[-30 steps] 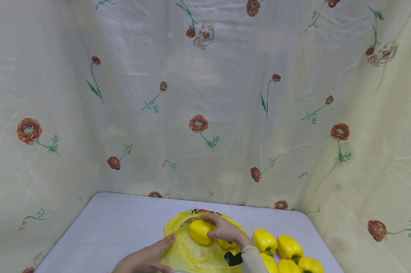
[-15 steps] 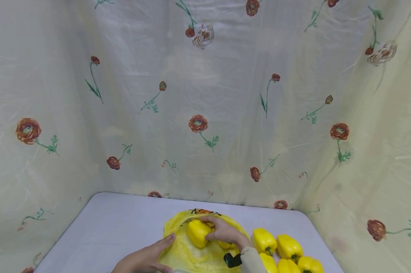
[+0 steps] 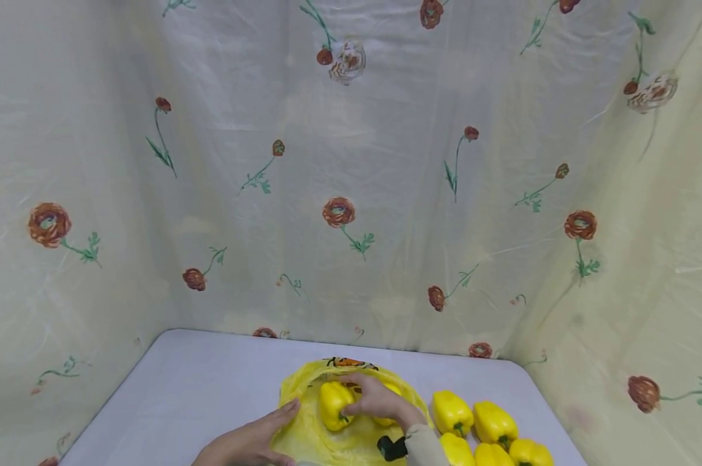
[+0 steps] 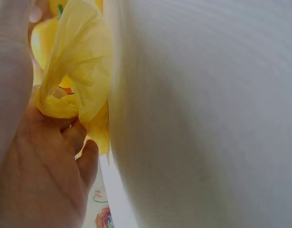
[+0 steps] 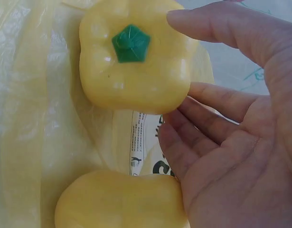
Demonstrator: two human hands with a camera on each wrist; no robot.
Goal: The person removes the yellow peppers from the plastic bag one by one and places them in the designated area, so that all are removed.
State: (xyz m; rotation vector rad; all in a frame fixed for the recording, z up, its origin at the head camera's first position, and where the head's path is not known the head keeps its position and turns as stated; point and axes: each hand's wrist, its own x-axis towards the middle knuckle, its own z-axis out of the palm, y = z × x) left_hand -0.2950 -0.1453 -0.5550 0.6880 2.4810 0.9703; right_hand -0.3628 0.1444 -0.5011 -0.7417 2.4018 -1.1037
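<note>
My right hand (image 3: 376, 396) reaches into the open yellow plastic bag (image 3: 304, 408) and pinches a yellow bell pepper (image 3: 330, 402) between thumb and fingers. In the right wrist view the green stem of this bell pepper (image 5: 122, 92) faces the camera. A second yellow bell pepper (image 5: 117, 202) lies in the bag beside it, partly hidden behind the hand in the head view. At the bag's left side, my left hand (image 3: 252, 439) holds the rim. The left wrist view has the thin bag (image 4: 86, 61) draped over the left hand (image 4: 46, 171), whose fingers curl at its edge.
Several yellow bell peppers (image 3: 493, 422) stand grouped on the white table (image 3: 211, 369), right of the bag. Flowered curtains (image 3: 339, 278) enclose the table at the back and sides. A black strap piece (image 3: 391, 448) sits at the right wrist.
The pinched bell pepper has moved slightly left and toward me, turning until its stem points nearer. The right hand has shifted with it; the left hand stays in place.
</note>
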